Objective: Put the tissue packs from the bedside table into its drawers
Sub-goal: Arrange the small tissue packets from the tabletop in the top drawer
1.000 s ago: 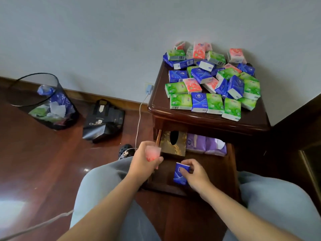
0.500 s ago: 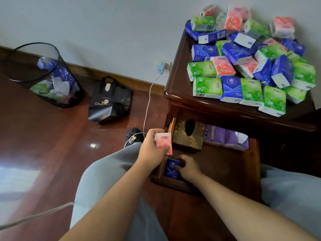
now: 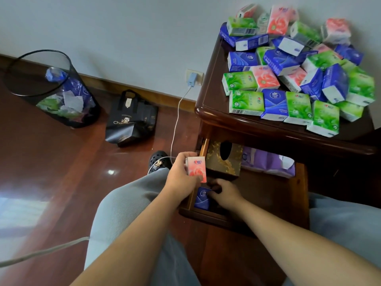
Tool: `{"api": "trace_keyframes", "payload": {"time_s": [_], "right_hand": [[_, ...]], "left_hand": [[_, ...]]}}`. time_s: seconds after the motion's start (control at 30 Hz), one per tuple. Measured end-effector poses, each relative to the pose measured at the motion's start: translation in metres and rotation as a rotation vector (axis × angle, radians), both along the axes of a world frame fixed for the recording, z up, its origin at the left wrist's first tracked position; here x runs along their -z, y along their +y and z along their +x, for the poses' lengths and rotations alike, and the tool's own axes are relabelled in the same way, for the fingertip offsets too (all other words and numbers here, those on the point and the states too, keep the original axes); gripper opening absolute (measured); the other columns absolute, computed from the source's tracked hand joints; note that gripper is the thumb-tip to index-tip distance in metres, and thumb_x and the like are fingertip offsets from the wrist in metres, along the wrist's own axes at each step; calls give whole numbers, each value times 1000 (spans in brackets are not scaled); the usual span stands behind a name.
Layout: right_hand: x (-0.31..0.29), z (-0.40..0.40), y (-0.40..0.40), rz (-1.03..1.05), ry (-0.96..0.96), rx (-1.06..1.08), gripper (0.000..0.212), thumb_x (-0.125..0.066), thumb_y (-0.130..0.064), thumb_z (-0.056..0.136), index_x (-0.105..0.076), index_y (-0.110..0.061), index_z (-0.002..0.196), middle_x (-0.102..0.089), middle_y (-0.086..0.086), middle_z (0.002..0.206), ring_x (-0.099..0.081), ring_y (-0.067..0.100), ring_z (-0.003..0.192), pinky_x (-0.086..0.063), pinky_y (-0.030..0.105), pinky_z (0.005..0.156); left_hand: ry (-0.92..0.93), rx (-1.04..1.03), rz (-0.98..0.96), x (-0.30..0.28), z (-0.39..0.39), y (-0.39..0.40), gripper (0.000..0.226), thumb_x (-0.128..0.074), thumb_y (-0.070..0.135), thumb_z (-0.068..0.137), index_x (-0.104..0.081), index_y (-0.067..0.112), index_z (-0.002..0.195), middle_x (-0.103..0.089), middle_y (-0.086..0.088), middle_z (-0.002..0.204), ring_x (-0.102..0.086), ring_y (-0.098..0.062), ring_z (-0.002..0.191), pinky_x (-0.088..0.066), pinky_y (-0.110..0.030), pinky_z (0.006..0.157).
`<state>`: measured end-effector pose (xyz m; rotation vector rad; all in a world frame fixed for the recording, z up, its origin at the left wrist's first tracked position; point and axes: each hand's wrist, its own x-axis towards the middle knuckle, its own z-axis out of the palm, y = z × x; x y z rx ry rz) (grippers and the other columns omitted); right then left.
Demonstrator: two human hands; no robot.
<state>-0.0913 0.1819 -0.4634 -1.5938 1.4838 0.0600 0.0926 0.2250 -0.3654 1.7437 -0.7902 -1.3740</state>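
We have just set the blue pack [image 3: 203, 198] down in the near left corner of the open drawer [image 3: 296, 203]; a second ago our right hand [image 3: 225, 196] held it above the drawer floor, and now it stands against the left wall. The right hand rests beside it with its fingers touching the pack's edge, though shadow keeps us from telling whether they grip it or only steady it. Our left hand [image 3: 183, 178] holds the pink pack [image 3: 196, 169] upright, fingers and thumb curled round its sides, just above the drawer's left rim and directly over the blue pack. That pink pack has come nearer the drawer than it was a moment before.

We judge this to mean one pack is as good as stowed and the pink one comes next, probably beside the blue one once the right hand makes room. Farther back in the drawer sit a gold tissue box [image 3: 223, 159] and some purple packs [image 3: 268, 163], so the free space is the near half.

The task is barely begun. The heap of tissue packs [image 3: 288, 79], green, blue and pink, covers most of the tabletop [image 3: 212, 100], far and right of our hands, untouched for now. Many trips remain, and one drawer may not take them all.
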Motion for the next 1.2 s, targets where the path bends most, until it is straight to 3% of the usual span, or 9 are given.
{"api": "trace_keyframes", "payload": {"time_s": [0.1,0.2,0.3,0.47,0.57,0.67,0.8,0.93,1.2], "right_hand": [[-26,-11,-3,-52,-39,97,23,-66,-32,101,-73,-24,121,-74,-3,112,-70,17,98,-60,39,87],[-64,-18,-2,50,-317,337,17,-56,-42,106,-71,-34,110,-76,-7,104,-73,17,86,-63,36,72],[-95,-26,4,182,-574,437,23,-64,-40,102,-70,-28,121,-76,-3,111,-76,17,91,-65,37,71],[-111,-31,14,151,-533,262,45,-78,-18,94,-61,-28,135,-73,1,119,-76,18,103,-64,36,73],[-105,-34,17,143,-562,295,41,-76,-12,95,-64,-28,130,-75,3,113,-77,19,98,-65,37,72],[-92,-40,15,105,-452,328,37,-71,-8,98,-66,-29,127,-73,1,115,-76,16,92,-66,35,71],[-66,-48,14,59,-171,239,38,-68,-6,99,-66,-27,130,-68,0,124,-68,17,111,-64,37,85],[-42,-43,16,60,-17,106,39,-64,-5,100,-64,-24,134,-67,2,133,-64,17,122,-58,38,101],[-14,-29,15,45,177,53,50,-72,-11,94,-60,-24,141,-47,11,140,-55,26,128,-44,31,106]], "left_hand": [[21,-24,13,-2,-8,0,43,-72,1,93,-56,29,121,-71,-8,109,-76,-24,91,-66,-48,72],[60,-8,27,-6,-19,3,23,-70,15,99,-59,25,116,-72,-11,107,-77,-27,88,-66,-49,67],[49,55,17,-7,-30,6,9,-61,23,104,-64,24,113,-74,-16,102,-74,-27,81,-65,-53,71],[73,123,-13,-6,-41,8,15,-51,21,109,-65,20,115,-71,-11,95,-69,-15,71,-58,-33,64],[73,70,27,-1,-47,8,22,-53,25,108,-56,20,129,-70,-5,99,-71,-6,67,-55,-22,56],[-157,53,45,6,-43,6,30,-52,28,106,-54,23,136,-68,0,117,-70,-11,94,-56,-21,70],[-469,151,235,11,-36,3,61,-59,19,96,-36,21,152,-39,-9,149,-41,-29,136,-42,-44,112],[-364,304,418,14,-38,7,82,-56,18,97,-8,28,163,-24,-13,158,-34,-36,142,-37,-49,116],[-252,392,356,18,-27,5,77,-55,9,97,-16,26,162,-44,-14,149,-56,-29,126,-53,-47,105]]}}
